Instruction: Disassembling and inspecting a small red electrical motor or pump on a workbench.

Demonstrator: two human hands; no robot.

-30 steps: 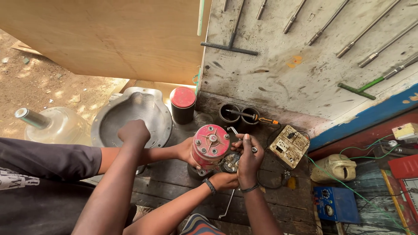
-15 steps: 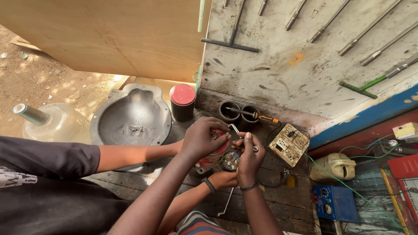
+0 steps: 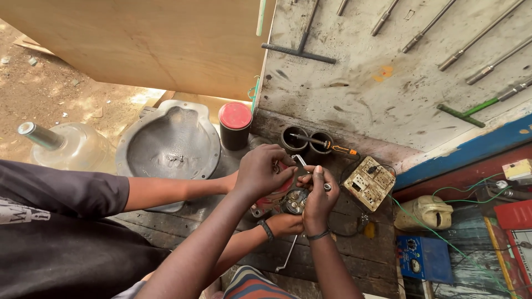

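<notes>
While the left hand [image 3: 260,171] covers the red motor [image 3: 270,200], the right hand [image 3: 317,195] pinches a wrench [image 3: 301,161].

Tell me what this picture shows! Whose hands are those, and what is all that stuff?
A camera on a person's head took this, looking down at their hands. Their left hand closes over a red round machine part, and their right hand pinches a small metal tool. Someone in a dark shirt reaches in from the left; this other person's hand steadies the part. On the wooden bench lie a grey metal cover, a red-lidded can, an orange-handled screwdriver across two black cups, and a cream socket box.
</notes>
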